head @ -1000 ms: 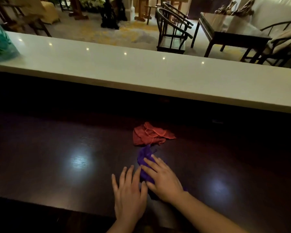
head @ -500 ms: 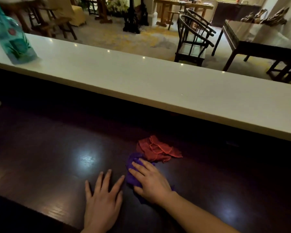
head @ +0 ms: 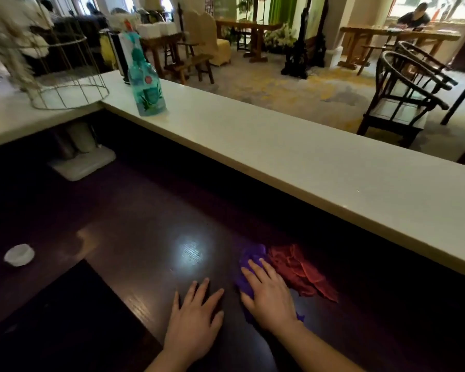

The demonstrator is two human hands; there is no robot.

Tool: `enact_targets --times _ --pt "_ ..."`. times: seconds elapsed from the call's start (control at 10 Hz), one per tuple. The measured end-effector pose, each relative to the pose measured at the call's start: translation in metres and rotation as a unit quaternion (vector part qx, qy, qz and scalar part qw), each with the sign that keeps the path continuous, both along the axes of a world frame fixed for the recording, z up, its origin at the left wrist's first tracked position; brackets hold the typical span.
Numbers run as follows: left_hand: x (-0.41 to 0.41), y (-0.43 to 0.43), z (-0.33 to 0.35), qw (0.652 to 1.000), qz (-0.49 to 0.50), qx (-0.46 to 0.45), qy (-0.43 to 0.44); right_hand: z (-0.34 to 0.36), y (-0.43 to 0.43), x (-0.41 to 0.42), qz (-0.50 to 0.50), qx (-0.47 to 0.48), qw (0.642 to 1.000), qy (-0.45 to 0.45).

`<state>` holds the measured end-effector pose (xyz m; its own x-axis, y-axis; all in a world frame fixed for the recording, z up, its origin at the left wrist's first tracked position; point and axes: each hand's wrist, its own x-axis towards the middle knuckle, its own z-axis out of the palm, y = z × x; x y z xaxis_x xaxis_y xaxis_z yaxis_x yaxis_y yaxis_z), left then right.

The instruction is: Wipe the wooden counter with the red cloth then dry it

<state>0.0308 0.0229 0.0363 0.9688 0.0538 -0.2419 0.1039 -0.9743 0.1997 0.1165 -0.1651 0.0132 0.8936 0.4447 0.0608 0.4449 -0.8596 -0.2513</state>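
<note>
The dark wooden counter (head: pixel 151 237) stretches in front of me with a bright glare spot on it. A crumpled red cloth (head: pixel 301 272) lies loose on it, just right of my right hand. My right hand (head: pixel 269 296) presses flat on a purple cloth (head: pixel 250 257), which sticks out beyond the fingertips and under the wrist. My left hand (head: pixel 196 318) rests flat on the bare wood beside it, fingers spread, holding nothing.
A raised white ledge (head: pixel 293 157) runs along the counter's far side, with a teal spray bottle (head: pixel 145 87) and a wire basket (head: pixel 67 76) on it. A small white cap (head: pixel 19 255) and a white pad (head: pixel 83 163) sit at the left. Chairs and tables stand beyond.
My right hand has slid the purple cloth leftward along the counter, past the red cloth, which stayed put. My left hand moved left with it. My view has swung left and up.
</note>
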Motion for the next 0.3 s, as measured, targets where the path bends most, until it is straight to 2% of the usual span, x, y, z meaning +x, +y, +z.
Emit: enact_targets --times 0.2,0.3 --pt "-0.026 0.041 0.039 0.994 0.094 -0.008 -0.049 0.023 0.013 -0.002 -0.013 -0.073 0.994 0.076" --pt "-0.04 0.074 0.064 0.99 0.115 0.021 -0.073 0.055 0.03 -0.007 0.009 -0.055 0.998 0.034"
